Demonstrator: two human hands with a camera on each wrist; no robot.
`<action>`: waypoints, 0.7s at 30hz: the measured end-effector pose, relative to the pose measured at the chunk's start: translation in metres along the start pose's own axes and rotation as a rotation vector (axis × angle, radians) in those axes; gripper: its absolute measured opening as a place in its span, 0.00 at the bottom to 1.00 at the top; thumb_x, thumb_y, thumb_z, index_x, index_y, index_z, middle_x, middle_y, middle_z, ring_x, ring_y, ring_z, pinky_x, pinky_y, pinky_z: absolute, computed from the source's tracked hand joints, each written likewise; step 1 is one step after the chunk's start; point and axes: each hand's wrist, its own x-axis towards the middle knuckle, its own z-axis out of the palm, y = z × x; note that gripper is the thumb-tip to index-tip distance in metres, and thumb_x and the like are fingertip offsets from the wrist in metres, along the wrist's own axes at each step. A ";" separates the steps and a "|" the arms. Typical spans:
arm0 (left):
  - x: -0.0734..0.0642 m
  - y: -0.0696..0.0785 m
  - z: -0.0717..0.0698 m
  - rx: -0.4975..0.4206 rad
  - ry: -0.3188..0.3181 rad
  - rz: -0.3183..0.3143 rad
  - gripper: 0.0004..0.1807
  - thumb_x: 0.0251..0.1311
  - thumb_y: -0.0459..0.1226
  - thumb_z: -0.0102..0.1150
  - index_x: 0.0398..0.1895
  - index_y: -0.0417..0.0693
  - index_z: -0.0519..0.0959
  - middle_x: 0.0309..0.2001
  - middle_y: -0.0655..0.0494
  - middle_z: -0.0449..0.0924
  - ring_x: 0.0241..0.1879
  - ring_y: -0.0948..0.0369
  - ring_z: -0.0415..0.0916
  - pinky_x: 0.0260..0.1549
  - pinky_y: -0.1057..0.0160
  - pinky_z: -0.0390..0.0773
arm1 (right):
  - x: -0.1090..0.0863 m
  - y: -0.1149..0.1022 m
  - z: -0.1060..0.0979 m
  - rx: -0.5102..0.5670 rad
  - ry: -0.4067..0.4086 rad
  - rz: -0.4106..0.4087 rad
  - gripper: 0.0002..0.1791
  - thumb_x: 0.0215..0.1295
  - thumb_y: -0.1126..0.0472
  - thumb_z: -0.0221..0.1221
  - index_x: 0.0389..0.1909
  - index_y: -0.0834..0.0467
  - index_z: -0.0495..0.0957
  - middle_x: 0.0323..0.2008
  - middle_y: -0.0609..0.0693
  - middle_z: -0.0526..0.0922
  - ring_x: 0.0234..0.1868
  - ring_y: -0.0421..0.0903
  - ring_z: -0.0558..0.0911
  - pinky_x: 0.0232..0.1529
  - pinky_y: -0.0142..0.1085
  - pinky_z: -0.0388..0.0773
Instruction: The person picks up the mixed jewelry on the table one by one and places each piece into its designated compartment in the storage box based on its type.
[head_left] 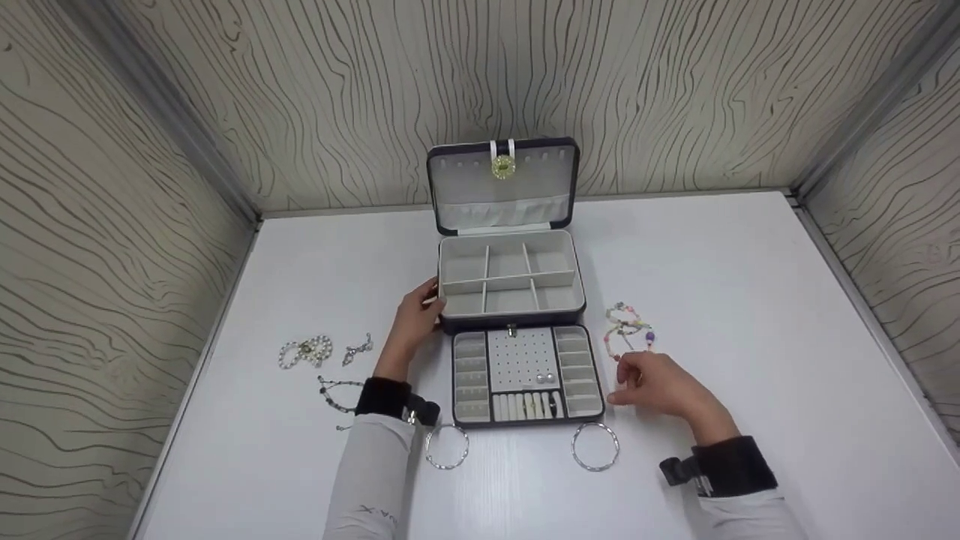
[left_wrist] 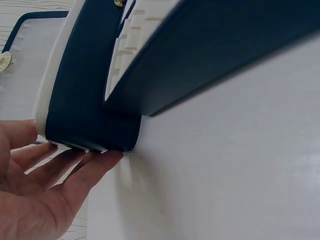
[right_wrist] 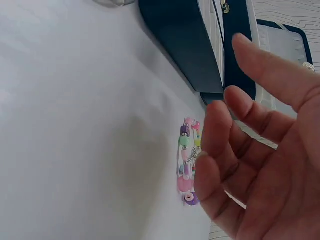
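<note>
An open dark blue jewelry box (head_left: 512, 319) stands on the table with its lid (head_left: 502, 187) raised and divided compartments inside. My left hand (head_left: 416, 319) holds the box's left side, thumb at the cream rim and fingers along the outer wall (left_wrist: 92, 117). In front, a fold-down tray (head_left: 471, 420) carries two pearl stud earrings (head_left: 545, 378) and several rings (head_left: 540, 406). My right hand (head_left: 664, 382) hovers at the tray's right edge, its fingers loosely bent with nothing between them. Beyond it lies a colorful beaded strand (head_left: 630, 326), also beside the fingers in the right wrist view.
Two silver bangles (head_left: 447, 469) (head_left: 595, 469) lie in front of the tray. On the left are a pearl strand (head_left: 289, 361), a small silver piece (head_left: 358, 349) and a dark beaded chain (head_left: 330, 400), partly hidden by the left arm. Patterned walls (head_left: 337, 97) enclose the white table (head_left: 720, 262).
</note>
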 end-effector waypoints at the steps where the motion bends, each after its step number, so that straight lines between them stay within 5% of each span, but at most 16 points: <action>1: 0.000 0.000 0.000 0.000 -0.001 -0.001 0.27 0.72 0.33 0.49 0.73 0.44 0.62 0.67 0.41 0.66 0.62 0.46 0.70 0.47 0.52 0.80 | -0.003 -0.001 0.001 -0.012 -0.017 0.019 0.16 0.49 0.57 0.74 0.27 0.58 0.76 0.22 0.45 0.74 0.23 0.42 0.72 0.25 0.36 0.69; 9: 0.001 -0.001 -0.001 -0.012 -0.015 -0.003 0.28 0.72 0.33 0.48 0.74 0.44 0.61 0.68 0.41 0.65 0.63 0.46 0.69 0.49 0.52 0.79 | -0.014 -0.008 0.017 -0.151 -0.172 0.144 0.18 0.41 0.58 0.77 0.18 0.53 0.73 0.19 0.44 0.73 0.23 0.44 0.71 0.25 0.39 0.68; 21: 0.001 0.000 -0.001 -0.008 -0.021 -0.004 0.28 0.72 0.34 0.50 0.74 0.44 0.61 0.68 0.41 0.66 0.63 0.46 0.69 0.48 0.51 0.79 | -0.013 -0.008 0.028 -0.156 -0.171 0.197 0.16 0.40 0.62 0.75 0.16 0.54 0.74 0.16 0.45 0.74 0.20 0.43 0.72 0.24 0.38 0.68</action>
